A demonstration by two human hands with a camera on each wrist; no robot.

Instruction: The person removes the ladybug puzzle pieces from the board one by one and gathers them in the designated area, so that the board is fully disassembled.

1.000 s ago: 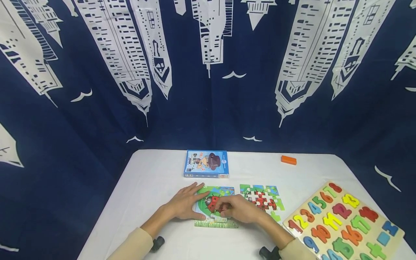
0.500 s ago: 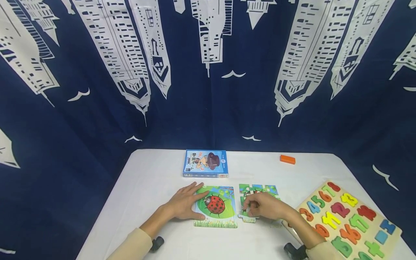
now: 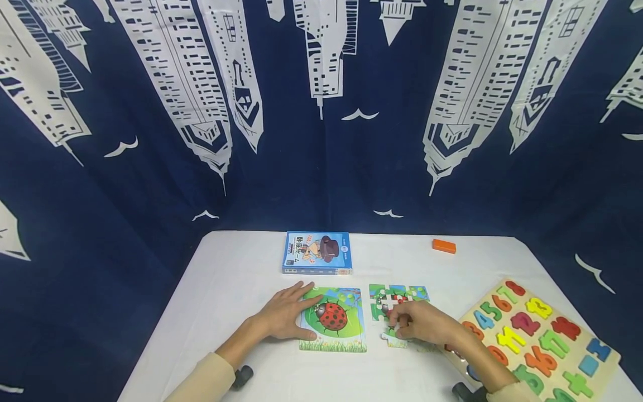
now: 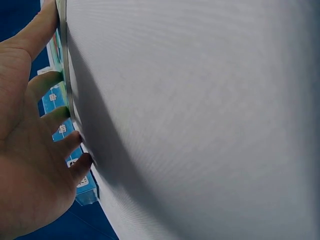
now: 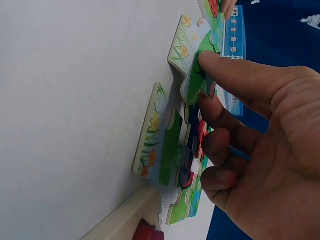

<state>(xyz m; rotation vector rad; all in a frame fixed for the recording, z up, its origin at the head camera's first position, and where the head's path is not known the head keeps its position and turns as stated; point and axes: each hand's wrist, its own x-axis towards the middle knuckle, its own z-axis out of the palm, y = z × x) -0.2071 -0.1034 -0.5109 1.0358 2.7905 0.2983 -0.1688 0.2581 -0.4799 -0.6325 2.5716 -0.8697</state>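
My left hand [image 3: 287, 314] rests with spread fingers on the left side of a ladybug picture board [image 3: 334, 318]. In the left wrist view, its fingertips touch the board's edge. My right hand [image 3: 427, 325] pinches a puzzle piece [image 5: 186, 47] between thumb and index finger. That piece, green and pale with flowers, is tilted up off the table in the right wrist view. Below the hand lies a partly joined ladybug jigsaw [image 3: 378, 304] with white gaps in it, partly hidden by the hand. A flowered corner piece [image 5: 152, 132] lies beside the pinched one in the right wrist view.
A wooden number board [image 3: 545, 338] with coloured numerals and signs lies close by my right forearm. Behind the ladybug board is a blue box [image 3: 317, 254]. An orange block [image 3: 444, 246] lies at the back right of the white table [image 3: 241, 262].
My right hand has moved right, off the ladybug board and over to the jigsaw, carrying a puzzle piece. The ladybug picture is now uncovered. My left hand has stayed in place.
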